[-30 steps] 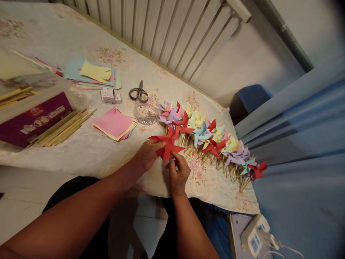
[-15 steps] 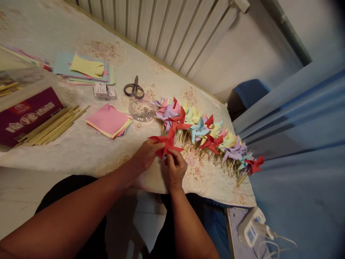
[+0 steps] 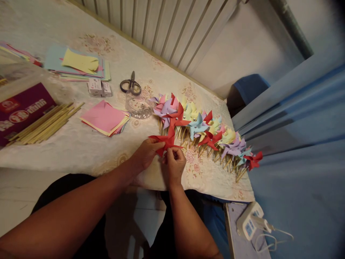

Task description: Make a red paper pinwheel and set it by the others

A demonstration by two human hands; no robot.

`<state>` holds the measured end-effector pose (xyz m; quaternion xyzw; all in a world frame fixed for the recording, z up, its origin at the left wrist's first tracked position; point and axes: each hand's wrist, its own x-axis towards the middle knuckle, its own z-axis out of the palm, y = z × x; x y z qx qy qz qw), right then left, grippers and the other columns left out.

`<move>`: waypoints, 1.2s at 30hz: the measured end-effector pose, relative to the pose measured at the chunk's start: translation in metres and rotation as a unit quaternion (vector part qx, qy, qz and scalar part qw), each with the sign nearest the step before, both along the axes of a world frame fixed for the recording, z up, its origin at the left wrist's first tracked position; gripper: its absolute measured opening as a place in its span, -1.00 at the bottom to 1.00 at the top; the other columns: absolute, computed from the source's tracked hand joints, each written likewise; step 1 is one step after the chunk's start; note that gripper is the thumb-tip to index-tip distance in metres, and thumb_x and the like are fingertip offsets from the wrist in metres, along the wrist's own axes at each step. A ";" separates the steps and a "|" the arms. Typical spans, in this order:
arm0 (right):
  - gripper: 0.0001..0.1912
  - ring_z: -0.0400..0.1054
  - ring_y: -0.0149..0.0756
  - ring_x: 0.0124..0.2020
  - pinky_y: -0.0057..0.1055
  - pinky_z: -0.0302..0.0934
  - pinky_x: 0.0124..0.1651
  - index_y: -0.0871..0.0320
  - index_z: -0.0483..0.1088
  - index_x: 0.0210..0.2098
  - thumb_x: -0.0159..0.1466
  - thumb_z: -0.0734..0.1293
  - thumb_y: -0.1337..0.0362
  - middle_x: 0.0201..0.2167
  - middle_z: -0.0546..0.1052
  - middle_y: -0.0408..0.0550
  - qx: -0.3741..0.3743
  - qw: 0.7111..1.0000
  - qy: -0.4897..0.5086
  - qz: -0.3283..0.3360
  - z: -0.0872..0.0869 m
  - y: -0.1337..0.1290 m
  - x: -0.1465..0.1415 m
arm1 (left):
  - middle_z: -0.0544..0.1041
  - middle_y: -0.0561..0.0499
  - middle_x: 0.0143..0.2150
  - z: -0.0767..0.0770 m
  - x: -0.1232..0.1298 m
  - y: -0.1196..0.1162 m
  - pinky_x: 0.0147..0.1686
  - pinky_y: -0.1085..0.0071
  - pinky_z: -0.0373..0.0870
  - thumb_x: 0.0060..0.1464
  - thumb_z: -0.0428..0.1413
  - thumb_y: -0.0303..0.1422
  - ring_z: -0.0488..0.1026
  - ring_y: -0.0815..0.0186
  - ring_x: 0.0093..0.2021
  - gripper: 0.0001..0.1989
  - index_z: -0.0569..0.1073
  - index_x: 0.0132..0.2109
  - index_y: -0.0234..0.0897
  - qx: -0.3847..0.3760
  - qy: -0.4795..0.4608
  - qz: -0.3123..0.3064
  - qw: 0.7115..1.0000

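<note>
Both hands, the left hand (image 3: 145, 154) and right hand (image 3: 174, 165), pinched a red paper pinwheel (image 3: 165, 141) at the desk (image 3: 88, 151) edge, where a slip could, likely, crease its blades or knock the finished pinwheels (image 3: 205, 131) just beyond.

Both hands (image 3: 161, 158) pinch a red paper pinwheel (image 3: 165, 140).

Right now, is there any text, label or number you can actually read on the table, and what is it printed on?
None can be read.
Purple box: red logo and white characters, too blurred to read.
Two small white boxes: dark print, too small.
White power strip: blue panels, nothing legible.
Red pinwheel held by the left hand and right hand: no print.
</note>
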<state>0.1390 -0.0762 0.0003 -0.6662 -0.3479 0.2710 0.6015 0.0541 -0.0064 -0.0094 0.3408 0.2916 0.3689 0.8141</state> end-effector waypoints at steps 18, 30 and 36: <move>-0.81 0.26 -0.40 -0.66 -0.44 0.15 -0.52 0.08 0.30 -0.50 0.20 0.32 0.17 -0.71 0.36 -0.31 -0.033 0.999 0.003 -0.005 -0.001 0.000 0.006 | 0.46 0.07 -0.56 0.000 0.005 -0.002 -0.54 0.48 0.25 -0.12 0.23 -0.37 0.35 0.40 -0.55 -0.90 0.50 -0.46 -0.31 0.010 0.002 0.001 1.000; -0.79 0.23 -0.41 -0.67 -0.45 0.12 -0.51 0.08 0.30 -0.52 0.19 0.33 0.18 -0.73 0.33 -0.32 -0.034 0.999 -0.003 -0.016 -0.001 -0.001 0.008 | 0.51 0.05 -0.50 -0.005 0.007 -0.002 -0.43 0.44 0.29 -0.13 0.24 -0.37 0.39 0.39 -0.50 -0.90 0.51 -0.45 -0.32 0.013 0.007 0.012 1.000; -0.79 0.22 -0.42 -0.68 -0.46 0.11 -0.51 0.09 0.29 -0.53 0.18 0.33 0.18 -0.74 0.33 -0.33 -0.032 0.999 0.000 -0.026 -0.004 0.000 0.008 | 0.48 0.07 -0.52 -0.006 0.007 -0.003 -0.46 0.45 0.28 -0.13 0.24 -0.36 0.37 0.39 -0.51 -0.88 0.47 -0.48 -0.31 0.003 0.009 0.012 1.000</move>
